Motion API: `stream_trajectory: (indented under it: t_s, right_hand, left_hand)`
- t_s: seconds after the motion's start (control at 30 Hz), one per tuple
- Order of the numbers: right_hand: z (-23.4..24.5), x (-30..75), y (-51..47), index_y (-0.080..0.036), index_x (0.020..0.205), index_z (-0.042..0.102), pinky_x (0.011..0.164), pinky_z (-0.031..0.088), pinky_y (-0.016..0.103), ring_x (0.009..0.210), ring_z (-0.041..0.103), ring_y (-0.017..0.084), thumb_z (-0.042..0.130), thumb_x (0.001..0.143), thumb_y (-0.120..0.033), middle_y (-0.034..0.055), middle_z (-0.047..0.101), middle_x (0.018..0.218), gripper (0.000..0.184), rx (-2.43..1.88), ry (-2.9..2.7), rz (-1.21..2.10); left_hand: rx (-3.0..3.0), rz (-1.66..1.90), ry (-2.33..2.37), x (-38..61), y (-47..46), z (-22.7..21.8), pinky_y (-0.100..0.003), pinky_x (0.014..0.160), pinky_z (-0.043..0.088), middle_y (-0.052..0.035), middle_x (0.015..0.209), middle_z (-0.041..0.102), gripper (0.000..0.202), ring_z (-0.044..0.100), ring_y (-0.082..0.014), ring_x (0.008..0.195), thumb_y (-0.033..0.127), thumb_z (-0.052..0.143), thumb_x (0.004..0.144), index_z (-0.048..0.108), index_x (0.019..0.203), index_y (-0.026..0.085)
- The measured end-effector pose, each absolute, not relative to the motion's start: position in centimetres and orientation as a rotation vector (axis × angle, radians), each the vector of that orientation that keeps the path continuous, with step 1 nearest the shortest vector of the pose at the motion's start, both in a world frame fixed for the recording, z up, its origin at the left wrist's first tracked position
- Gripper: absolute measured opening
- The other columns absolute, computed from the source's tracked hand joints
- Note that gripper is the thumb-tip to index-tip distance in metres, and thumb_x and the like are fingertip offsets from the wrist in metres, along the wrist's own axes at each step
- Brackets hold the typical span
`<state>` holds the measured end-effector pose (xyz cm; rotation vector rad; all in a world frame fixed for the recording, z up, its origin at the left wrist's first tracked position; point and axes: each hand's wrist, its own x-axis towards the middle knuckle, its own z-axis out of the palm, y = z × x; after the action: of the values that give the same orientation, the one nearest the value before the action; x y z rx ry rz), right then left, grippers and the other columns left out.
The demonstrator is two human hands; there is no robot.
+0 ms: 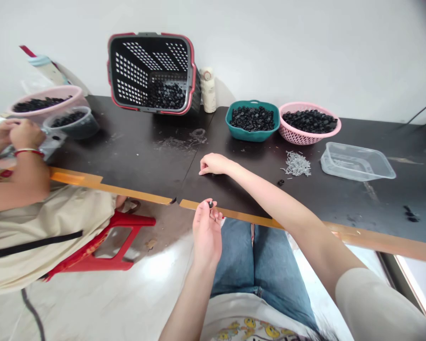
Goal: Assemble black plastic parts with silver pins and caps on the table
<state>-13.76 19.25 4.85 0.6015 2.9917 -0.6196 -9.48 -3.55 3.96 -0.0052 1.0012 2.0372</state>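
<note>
Head view puts the small black piece (210, 204) in the left hand (208, 231), pinched between thumb and fingertips close by the front edge of the table (230, 149), its long axis too small to make out. From the right hand (215, 164), which reaches farther over the table with its fingers curled inward, that piece lies back toward the person's body, near but apart; whether the right fingertips meet on anything, I cannot tell. Right of both hands lie a heap of pale pins (297, 164) and, behind it, the teal basket (252, 136).
</note>
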Motion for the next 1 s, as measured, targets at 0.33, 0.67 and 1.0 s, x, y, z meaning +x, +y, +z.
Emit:
stream_trajectory:
  t_s: [0.33,0.67,1.0]
  right_hand:
    - [4.3,-14.1,19.0,-0.015,0.107,0.074,0.079,0.047,0.026,0.106,0.068,0.023,0.061,0.102,-0.038,0.0139,0.07,0.122,0.027,0.508,3.068,-0.393]
    - [7.0,-14.2,18.8,-0.016,0.101,0.081,0.076,0.051,0.027,0.095,0.074,0.024,0.079,0.086,-0.026,0.0101,0.08,0.104,0.018,0.506,2.941,-0.507]
    - [8.4,-12.2,19.0,-0.011,0.093,0.078,0.081,0.049,0.026,0.092,0.07,0.02,0.063,0.091,-0.011,0.0115,0.078,0.101,0.015,0.716,3.047,-0.689]
  left_hand:
    - [0.028,2.017,1.053,-8.8,-3.4,3.7,-0.022,0.071,0.048,0.001,0.09,0.066,0.037,0.052,-0.0051,0.063,0.046,0.087,0.075,0.07,0.095,0.02]
    - [0.034,2.029,1.085,-9.0,-3.6,3.7,-0.021,0.074,0.048,0.0017,0.09,0.069,0.035,0.056,-0.0053,0.065,0.045,0.088,0.074,0.071,0.093,0.021]
    - [0.006,2.031,1.047,-9.2,-3.9,3.7,-0.02,0.075,0.048,0.0024,0.088,0.069,0.031,0.054,-0.0045,0.063,0.042,0.088,0.075,0.072,0.092,0.021]
